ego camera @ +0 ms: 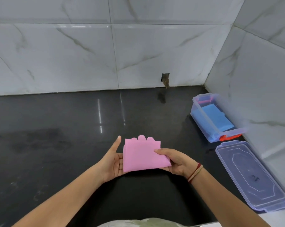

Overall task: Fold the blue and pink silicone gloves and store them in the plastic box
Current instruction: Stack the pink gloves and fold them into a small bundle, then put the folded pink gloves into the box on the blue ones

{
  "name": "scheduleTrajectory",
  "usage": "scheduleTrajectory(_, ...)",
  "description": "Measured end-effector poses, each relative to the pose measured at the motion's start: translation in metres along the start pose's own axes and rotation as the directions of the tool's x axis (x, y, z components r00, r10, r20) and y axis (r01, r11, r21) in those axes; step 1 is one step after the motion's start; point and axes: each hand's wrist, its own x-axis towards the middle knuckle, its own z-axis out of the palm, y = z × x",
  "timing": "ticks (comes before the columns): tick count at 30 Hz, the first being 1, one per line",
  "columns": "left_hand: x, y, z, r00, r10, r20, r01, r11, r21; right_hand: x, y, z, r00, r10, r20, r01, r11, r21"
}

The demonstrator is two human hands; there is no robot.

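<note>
black counter [73, 128] underneath, marble-look tiled wall [73, 54] behind. at far right against the side wall, open plastic box [198, 106] with folded blue glove [217, 118] already lying inside; clear lid [253, 174] flat on the counter just in front of it. held above the counter, centre: folded pink glove [143, 154], rounded fingertips pointing away toward the back wall, fold edge nearest the body, roughly square so no clear long axis. left hand [113, 163] cupped open under its left edge, thumb raised clear. right hand [174, 161] pinching the right edge, thumb on top. likely light, soft, springy, inclined to unfold; best gripped across the stacked layers.
</note>
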Motion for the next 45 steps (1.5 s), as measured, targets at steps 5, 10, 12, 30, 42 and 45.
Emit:
scheduleTrajectory(5,0.018,0.007,0.031,0.981,0.188,-0.040,-0.171,0.952,0.255,-0.010,0.010,-0.015,0.998,-0.047,-0.032,0.046,0.998,-0.049)
scheduleTrajectory(10,0.030,0.034,0.072,0.916,0.397,0.051,-0.356,0.749,0.559,-0.028,0.010,-0.037,0.990,-0.140,-0.022,0.141,0.990,0.016)
scheduleTrajectory(12,0.034,0.053,0.094,0.883,0.445,0.152,-0.436,0.654,0.618,-0.037,0.002,-0.049,0.976,-0.216,-0.026,0.217,0.975,0.052)
scheduleTrajectory(30,0.098,0.178,0.310,0.703,0.449,0.552,-0.662,0.128,0.738,-0.090,-0.113,-0.142,0.734,-0.623,-0.272,0.656,0.754,0.043)
scheduleTrajectory(42,0.169,0.183,0.331,0.735,0.437,0.518,-0.496,-0.174,0.850,-0.079,-0.153,-0.167,0.773,-0.571,-0.277,0.492,0.815,-0.307)
scheduleTrajectory(45,0.173,0.184,0.335,0.732,0.439,0.522,-0.474,-0.222,0.852,-0.075,-0.156,-0.170,0.786,-0.565,-0.252,0.440,0.796,-0.415)
